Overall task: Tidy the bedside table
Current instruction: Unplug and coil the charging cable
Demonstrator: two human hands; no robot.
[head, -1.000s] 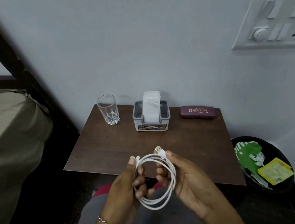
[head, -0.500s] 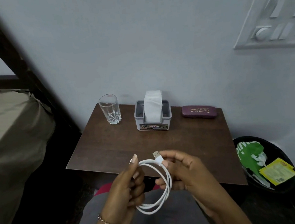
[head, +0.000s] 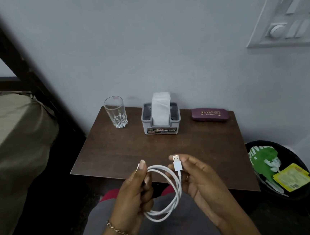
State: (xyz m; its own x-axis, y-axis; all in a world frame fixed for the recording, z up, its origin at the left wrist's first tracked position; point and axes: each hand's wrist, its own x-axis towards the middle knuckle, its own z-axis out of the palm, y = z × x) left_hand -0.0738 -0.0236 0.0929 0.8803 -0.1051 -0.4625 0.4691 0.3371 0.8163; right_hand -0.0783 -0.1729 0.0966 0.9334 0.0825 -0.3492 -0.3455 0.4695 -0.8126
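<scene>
Head view: looped white USB cable gripped in left hand, plug pinched by right hand; dark brown wooden surface just beyond both hands, apparently ordered; cable placement outstanding.

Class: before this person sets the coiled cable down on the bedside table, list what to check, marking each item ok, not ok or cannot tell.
1. White cable coiled in loops: ok.
2. Left hand grips the coil: ok.
3. Right hand holds the USB plug: ok.
4. Bare table surface in front of the tissue holder: ok.
5. Glass upright at the back, away from the hands: ok.
6. Cable's other end tucked in: cannot tell, hidden by the left hand.
</scene>
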